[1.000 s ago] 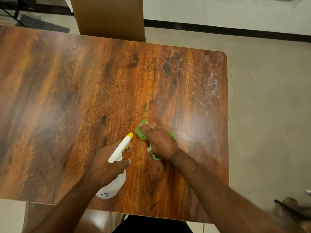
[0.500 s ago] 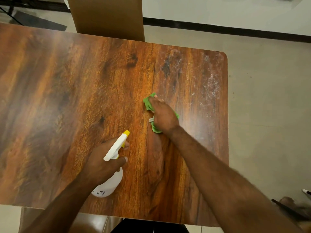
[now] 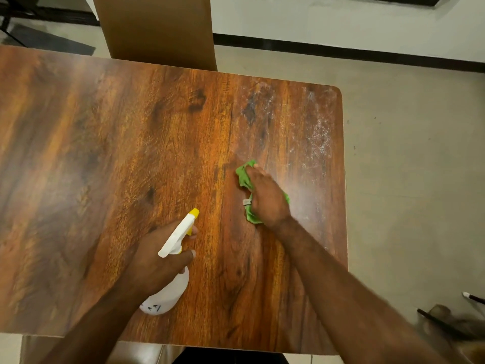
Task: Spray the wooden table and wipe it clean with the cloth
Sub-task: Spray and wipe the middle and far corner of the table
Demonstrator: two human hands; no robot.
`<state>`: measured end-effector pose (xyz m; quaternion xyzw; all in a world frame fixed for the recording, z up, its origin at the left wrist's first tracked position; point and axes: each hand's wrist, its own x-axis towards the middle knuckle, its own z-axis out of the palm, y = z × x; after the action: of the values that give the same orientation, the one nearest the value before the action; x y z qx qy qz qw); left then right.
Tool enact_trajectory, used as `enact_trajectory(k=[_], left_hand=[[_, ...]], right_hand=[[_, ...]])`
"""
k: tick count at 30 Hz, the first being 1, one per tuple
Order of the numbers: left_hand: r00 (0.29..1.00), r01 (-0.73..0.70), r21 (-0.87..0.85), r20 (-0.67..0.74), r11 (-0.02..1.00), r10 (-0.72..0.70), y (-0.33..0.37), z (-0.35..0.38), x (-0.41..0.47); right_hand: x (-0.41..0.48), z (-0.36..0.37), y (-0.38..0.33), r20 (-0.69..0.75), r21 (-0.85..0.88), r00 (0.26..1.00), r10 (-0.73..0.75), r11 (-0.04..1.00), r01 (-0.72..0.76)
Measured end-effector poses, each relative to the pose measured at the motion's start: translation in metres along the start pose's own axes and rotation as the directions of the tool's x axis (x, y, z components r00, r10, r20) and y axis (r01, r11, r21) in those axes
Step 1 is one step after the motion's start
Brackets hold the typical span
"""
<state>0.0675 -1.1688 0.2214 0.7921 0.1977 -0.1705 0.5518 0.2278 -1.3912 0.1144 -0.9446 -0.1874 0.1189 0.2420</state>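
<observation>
The wooden table (image 3: pixel 110 143) fills most of the view. My right hand (image 3: pixel 267 198) presses a crumpled green cloth (image 3: pixel 245 174) flat on the tabletop, right of centre. My left hand (image 3: pixel 154 261) grips a white spray bottle (image 3: pixel 168 292) with a yellow nozzle tip (image 3: pixel 193 213); the bottle lies tilted near the front edge, nozzle pointing away from me. White dusty smears (image 3: pixel 319 135) cover the far right part of the table, beyond the cloth.
A brown chair back (image 3: pixel 157 30) stands against the table's far edge. Grey floor (image 3: pixel 409 166) lies to the right, with a foot in a sandal (image 3: pixel 446 324) at the lower right. The table's right edge is close to my right hand.
My right hand slid the cloth away from me, then a little back and to the right. The left hand with the bottle barely moved.
</observation>
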Motion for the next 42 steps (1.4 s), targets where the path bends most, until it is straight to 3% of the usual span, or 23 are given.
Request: enact_trajectory(k=[4, 8, 13, 17, 21, 24, 31, 34, 37, 42], left_hand=[[1.000, 0.002, 0.007, -0.012, 1.000, -0.002, 0.004, 0.002, -0.002], [1.000, -0.018, 0.029, -0.006, 0.999, 0.018, 0.012, 0.009, -0.004], [1.000, -0.019, 0.057, 0.010, 0.998, 0.018, 0.014, 0.013, -0.005], [1.000, -0.019, 0.057, 0.009, 0.998, 0.019, 0.017, 0.015, -0.009], [1.000, -0.016, 0.076, 0.004, 0.997, 0.016, 0.022, 0.020, -0.015], [1.000, 0.007, 0.063, 0.030, 0.998, -0.009, 0.024, 0.023, -0.017], [0.998, -0.018, 0.078, 0.062, 0.997, 0.013, 0.025, 0.042, -0.016], [0.999, -0.014, 0.077, 0.049, 0.997, 0.010, 0.031, 0.052, -0.018], [0.998, 0.004, 0.052, 0.058, 0.999, -0.007, 0.035, 0.063, -0.024], [0.999, -0.003, 0.077, 0.040, 0.997, 0.000, 0.039, 0.082, -0.032]], right_hand=[[-0.037, 0.015, -0.021, 0.026, 0.045, 0.999, 0.027, 0.999, -0.028], [-0.086, 0.032, -0.014, 0.168, 0.036, 0.969, -0.179, 0.984, 0.176], [-0.038, -0.013, 0.033, 0.054, -0.018, 0.998, 0.040, 0.999, -0.039], [-0.046, -0.023, 0.026, -0.026, 0.026, 0.994, 0.105, 0.994, -0.104], [-0.120, 0.005, 0.016, 0.072, 0.073, 0.997, 0.000, 0.997, -0.005], [-0.127, 0.005, 0.040, 0.118, 0.052, 0.986, -0.115, 0.993, 0.109], [-0.064, -0.042, 0.069, -0.015, 0.018, 0.992, 0.125, 0.992, -0.125], [-0.108, -0.028, 0.053, -0.030, 0.052, 0.993, 0.115, 0.992, -0.114], [-0.159, -0.013, 0.044, 0.047, 0.108, 0.998, 0.032, 0.993, -0.037], [-0.133, -0.026, 0.074, 0.062, 0.034, 0.997, -0.042, 0.999, 0.040]])
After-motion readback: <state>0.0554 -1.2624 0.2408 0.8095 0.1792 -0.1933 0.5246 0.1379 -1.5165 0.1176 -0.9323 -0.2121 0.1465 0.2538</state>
